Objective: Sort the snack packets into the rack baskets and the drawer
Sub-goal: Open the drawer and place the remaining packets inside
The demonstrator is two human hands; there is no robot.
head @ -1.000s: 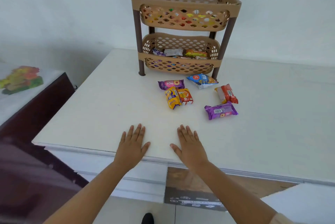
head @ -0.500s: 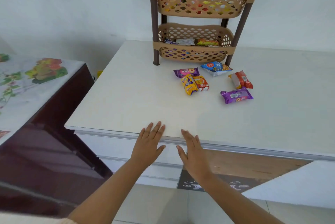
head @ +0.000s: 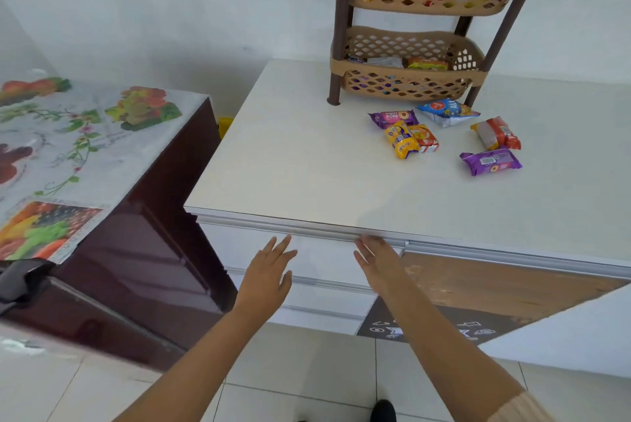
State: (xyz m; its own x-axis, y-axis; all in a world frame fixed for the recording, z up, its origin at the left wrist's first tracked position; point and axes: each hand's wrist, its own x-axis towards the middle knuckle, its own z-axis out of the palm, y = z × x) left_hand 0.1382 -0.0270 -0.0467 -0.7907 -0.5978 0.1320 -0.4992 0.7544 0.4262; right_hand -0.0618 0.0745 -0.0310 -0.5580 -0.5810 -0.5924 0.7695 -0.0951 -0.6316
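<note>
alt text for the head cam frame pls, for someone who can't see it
Both bare hands, left hand and right hand, reach open and empty toward the closed top drawer under a white table. Six loose snack packets lie on the table in front of a two-tier beige rack, whose baskets already hold packets.

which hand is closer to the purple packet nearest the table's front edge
Right. The right hand is below the table edge, down-left of the purple packet; the left hand is farther left, at the drawer front.
</note>
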